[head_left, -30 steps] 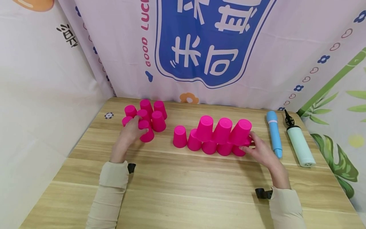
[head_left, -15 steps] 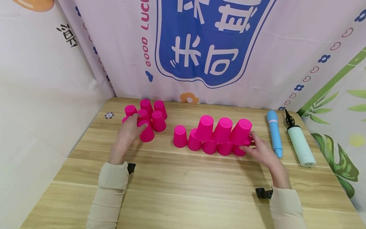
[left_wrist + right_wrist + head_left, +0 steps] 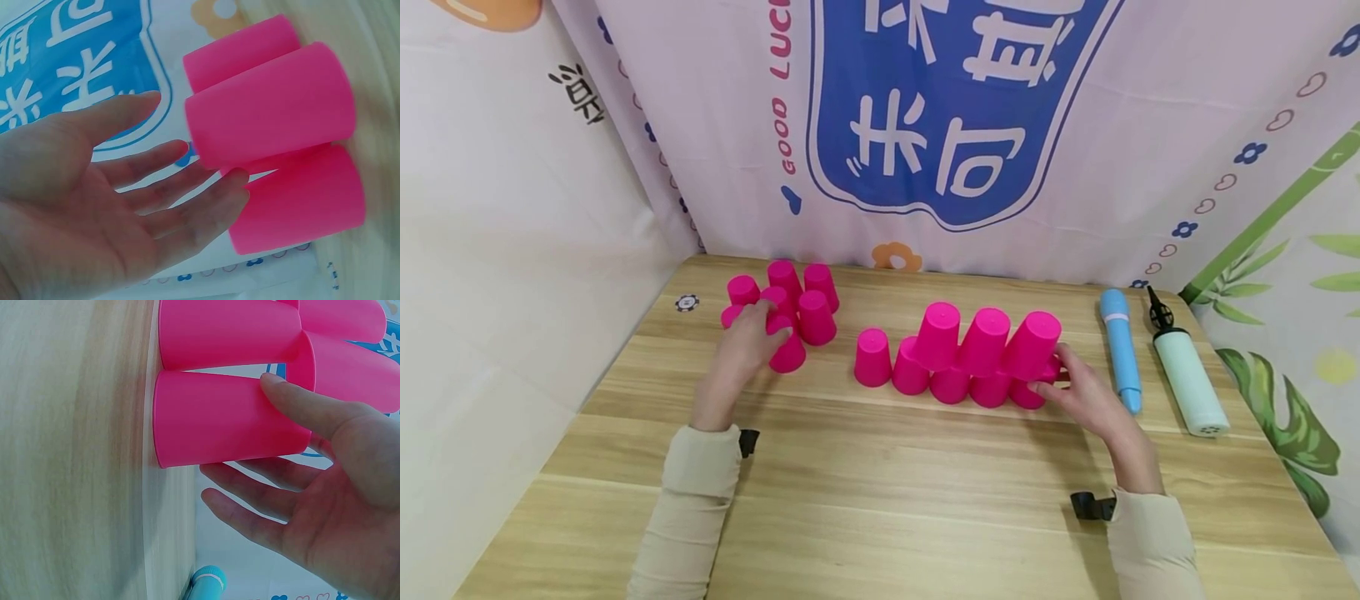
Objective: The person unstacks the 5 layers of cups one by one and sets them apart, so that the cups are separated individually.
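Left hand (image 3: pixel 743 340), fingers apart and thumb well clear of them, reaches over the near side of the loose cups (image 3: pixel 817 321), inverted and pink, towards the worktop's far left corner. It appears to hold nothing; whether a fingertip touches a cup I cannot tell. To take one well, bring thumb and fingers round a single cup's sides and lift straight up, since its neighbours stand close enough to be knocked.

Right hand (image 3: pixel 1086 400) is at the right end of the lower row (image 3: pixel 950 389), thumb against the end cup (image 3: pixel 219 422) and the other fingers loosely spread on its far side. How firmly it presses is not shown. A light touch should serve: three upper cups (image 3: pixel 985 346) bridge the gaps below, and a sideways push could unseat them.

Pale wood grain covers the worktop (image 3: pixel 925 500). Near its right edge lie a blue stick (image 3: pixel 1122 350) and a green pump (image 3: pixel 1191 383); a round sticker (image 3: pixel 687 303) shows near the far left corner. A printed curtain (image 3: pixel 737 167) hangs behind the far edge, with white cloth (image 3: pixel 512 250) beyond the left edge.
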`<act>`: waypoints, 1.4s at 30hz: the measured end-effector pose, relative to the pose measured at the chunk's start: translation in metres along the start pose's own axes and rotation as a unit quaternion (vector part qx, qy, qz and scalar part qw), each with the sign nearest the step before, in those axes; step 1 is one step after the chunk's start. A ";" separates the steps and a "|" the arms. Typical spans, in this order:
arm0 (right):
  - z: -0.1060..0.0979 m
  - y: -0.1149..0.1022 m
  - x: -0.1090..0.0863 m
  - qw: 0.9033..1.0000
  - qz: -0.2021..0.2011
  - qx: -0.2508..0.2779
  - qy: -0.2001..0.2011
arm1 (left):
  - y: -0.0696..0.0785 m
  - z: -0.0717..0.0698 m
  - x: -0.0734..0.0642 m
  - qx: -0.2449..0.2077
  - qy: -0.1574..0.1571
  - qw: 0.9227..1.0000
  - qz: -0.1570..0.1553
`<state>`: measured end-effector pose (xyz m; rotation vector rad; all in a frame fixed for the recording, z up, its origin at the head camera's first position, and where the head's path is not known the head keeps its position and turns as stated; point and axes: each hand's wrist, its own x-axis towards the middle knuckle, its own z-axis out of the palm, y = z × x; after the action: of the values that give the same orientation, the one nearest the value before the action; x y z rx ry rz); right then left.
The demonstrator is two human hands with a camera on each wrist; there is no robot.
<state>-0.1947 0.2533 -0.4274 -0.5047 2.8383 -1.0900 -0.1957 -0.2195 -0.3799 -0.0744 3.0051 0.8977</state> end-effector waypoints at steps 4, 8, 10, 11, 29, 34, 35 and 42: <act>0.001 0.001 0.000 1.000 0.004 -0.001 -0.004 | -0.002 0.005 0.003 0.007 0.004 1.000 0.000; 0.001 0.002 0.001 1.000 0.005 -0.003 -0.002 | -0.004 0.007 0.003 0.014 0.020 1.000 0.009; 0.001 0.002 0.001 1.000 0.004 -0.004 -0.001 | -0.004 0.007 0.003 0.015 0.025 0.999 0.013; 0.001 0.002 0.001 1.000 0.003 -0.005 0.000 | -0.004 0.007 0.003 0.015 0.027 0.999 0.017; 0.001 0.002 0.001 1.000 -0.004 -0.001 0.001 | 0.052 0.010 -0.019 -0.028 0.095 0.984 0.145; 0.001 0.001 0.001 1.000 -0.005 -0.002 -0.001 | 0.085 0.027 -0.019 -0.092 0.067 0.971 0.210; 0.001 0.001 0.001 1.000 -0.004 -0.003 -0.001 | 0.091 0.031 -0.018 -0.112 0.056 0.968 0.219; 0.001 0.002 0.001 1.000 0.009 -0.005 -0.003 | 0.128 0.063 -0.011 -0.189 0.013 0.949 0.253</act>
<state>-0.1961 0.2542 -0.4295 -0.4805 2.8399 -1.0690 -0.1913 -0.0774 -0.3615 0.7189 2.8645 1.5067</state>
